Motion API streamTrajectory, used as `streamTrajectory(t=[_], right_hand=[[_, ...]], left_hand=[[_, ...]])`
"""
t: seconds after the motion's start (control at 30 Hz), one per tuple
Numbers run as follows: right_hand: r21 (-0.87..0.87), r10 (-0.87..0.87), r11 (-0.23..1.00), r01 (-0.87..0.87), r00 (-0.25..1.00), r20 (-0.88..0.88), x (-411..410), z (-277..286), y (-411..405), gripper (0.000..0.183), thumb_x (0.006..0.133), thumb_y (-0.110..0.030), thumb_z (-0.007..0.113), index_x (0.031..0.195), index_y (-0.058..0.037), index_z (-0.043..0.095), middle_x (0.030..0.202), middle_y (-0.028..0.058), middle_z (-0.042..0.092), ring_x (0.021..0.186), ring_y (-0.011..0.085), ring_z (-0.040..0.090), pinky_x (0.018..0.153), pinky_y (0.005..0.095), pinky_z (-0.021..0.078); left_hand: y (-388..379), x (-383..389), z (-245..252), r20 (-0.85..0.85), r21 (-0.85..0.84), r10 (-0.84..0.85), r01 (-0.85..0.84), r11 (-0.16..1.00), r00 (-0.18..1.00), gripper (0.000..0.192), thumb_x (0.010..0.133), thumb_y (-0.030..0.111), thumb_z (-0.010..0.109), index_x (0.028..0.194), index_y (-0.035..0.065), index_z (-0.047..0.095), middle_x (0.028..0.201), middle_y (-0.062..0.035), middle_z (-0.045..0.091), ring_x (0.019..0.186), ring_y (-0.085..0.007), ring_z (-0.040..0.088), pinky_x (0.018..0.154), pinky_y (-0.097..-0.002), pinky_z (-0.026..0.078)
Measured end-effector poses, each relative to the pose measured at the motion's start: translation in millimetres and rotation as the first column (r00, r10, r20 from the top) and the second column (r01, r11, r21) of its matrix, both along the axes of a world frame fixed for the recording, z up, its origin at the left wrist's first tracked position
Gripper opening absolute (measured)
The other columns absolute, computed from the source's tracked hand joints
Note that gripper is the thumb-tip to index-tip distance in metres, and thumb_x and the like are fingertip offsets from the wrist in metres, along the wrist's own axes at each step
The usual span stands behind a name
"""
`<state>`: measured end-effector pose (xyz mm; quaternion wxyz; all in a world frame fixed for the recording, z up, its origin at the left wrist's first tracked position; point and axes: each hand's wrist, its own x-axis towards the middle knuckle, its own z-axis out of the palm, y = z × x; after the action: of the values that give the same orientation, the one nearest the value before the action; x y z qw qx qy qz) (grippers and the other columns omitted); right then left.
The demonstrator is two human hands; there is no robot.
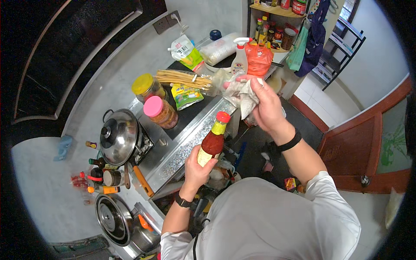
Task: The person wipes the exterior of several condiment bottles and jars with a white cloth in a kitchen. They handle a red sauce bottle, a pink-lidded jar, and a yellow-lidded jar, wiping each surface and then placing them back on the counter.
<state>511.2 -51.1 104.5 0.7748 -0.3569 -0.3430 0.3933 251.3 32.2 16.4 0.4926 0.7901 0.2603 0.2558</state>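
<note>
In my left hand [200,169] is a glass bottle of red sauce [212,141] with a red cap and a yellow neck band, held low around its body and tilted slightly. My right hand [268,104] grips a crumpled whitish cloth or paper towel [247,94], above and to the right of the bottle's cap. Behind that cloth lies the clear plastic bag end of a pack of dried sticks [185,79]. On the counter to the left stand a jar with a pink lid [161,112] and a jar with a yellow lid [148,87].
A lidded wok [118,136] sits on the stove, its wooden handle towards me. A spray bottle [240,58], a red plastic bag [259,60] and a green-white pouch [186,51] stand farther back. Shelves of jars [279,9] are beyond. A wooden door [351,149] is at right.
</note>
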Motion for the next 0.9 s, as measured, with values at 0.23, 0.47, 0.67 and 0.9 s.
streamTrajectory(t=[0.23,0.47,0.67,0.9], right_hand=[[-0.229,0.361,0.926,-0.302,0.886,0.291,-22,-15,-2,0.034,0.109,-0.028,0.045,0.126,-0.0017,0.059,0.121,0.0160,0.069,0.116,0.0235,0.064,0.106,0.0385,0.0470],[0.029,0.383,0.910,-0.413,0.812,-0.441,-59,-30,5,0.035,0.110,-0.030,0.038,0.112,-0.0027,0.059,0.114,0.0287,0.069,0.120,0.0396,0.064,0.107,0.0503,0.0489],[-0.197,0.307,0.922,-0.334,0.938,-0.159,-89,-70,6,0.035,0.110,-0.027,0.039,0.129,-0.0019,0.055,0.124,0.0178,0.067,0.120,0.0286,0.064,0.107,0.0394,0.0466],[-0.216,0.016,0.970,0.115,0.852,0.523,-80,-65,6,0.044,0.110,-0.028,0.040,0.141,0.0021,0.049,0.136,0.0110,0.060,0.126,0.0196,0.056,0.109,0.0338,0.0422]], left_hand=[[5,-5,-9,0.022,0.023,-0.114,0.113,0.993,0.993,0.054,0.078,0.019,0.086,0.122,0.0007,0.060,0.100,-0.0142,0.074,0.091,-0.0260,0.074,0.082,-0.0374,0.056],[-5,-5,-20,0.122,-0.231,-0.161,0.185,0.955,0.979,0.058,0.078,0.021,0.084,0.126,0.0005,0.060,0.113,-0.0123,0.070,0.102,-0.0235,0.069,0.092,-0.0363,0.052],[-9,8,-17,0.385,-0.580,-0.040,0.276,0.767,0.922,0.050,0.090,0.021,0.068,0.134,0.0006,0.053,0.112,-0.0101,0.067,0.095,-0.0229,0.069,0.088,-0.0356,0.054],[-7,14,-7,0.468,-0.611,-0.035,0.352,0.709,0.883,0.059,0.100,0.043,0.063,0.139,0.0020,0.046,0.108,-0.0085,0.066,0.083,-0.0155,0.067,0.074,-0.0316,0.056]])
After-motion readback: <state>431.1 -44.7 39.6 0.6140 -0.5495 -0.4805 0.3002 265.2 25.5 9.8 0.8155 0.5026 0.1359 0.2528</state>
